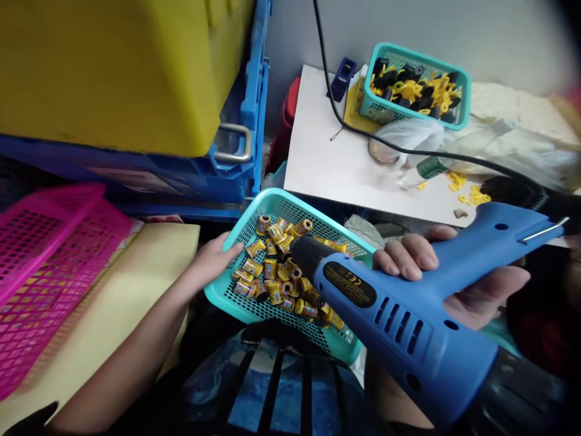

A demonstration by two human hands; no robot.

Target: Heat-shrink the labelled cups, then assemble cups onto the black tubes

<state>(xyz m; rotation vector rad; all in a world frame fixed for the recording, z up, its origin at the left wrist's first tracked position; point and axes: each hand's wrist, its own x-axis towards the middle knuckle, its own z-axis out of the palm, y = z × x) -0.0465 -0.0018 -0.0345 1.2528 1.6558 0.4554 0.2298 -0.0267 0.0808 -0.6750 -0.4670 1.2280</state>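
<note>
In my right hand (411, 257) is a blue heat gun (408, 309), its handle wrapped by my fingers. The gun's black nozzle points left and down over a turquoise plastic basket (236, 306). Inside the basket lie several small yellow printed cylinders (270, 266) with dark openings, loosely piled. My left hand (215, 260) grips the basket's left rim, thumb over the edge and the other fingers hidden below. The nozzle hides part of the pile, and the gun covers the basket's right side.
A white table (318, 145) holds another turquoise basket (376, 112) of black and yellow parts, plastic bags and scattered yellow pieces. A black cord (333, 100) crosses above it. To the left are a yellow bin (113, 72), blue crates (254, 115) and a pink basket (91, 224).
</note>
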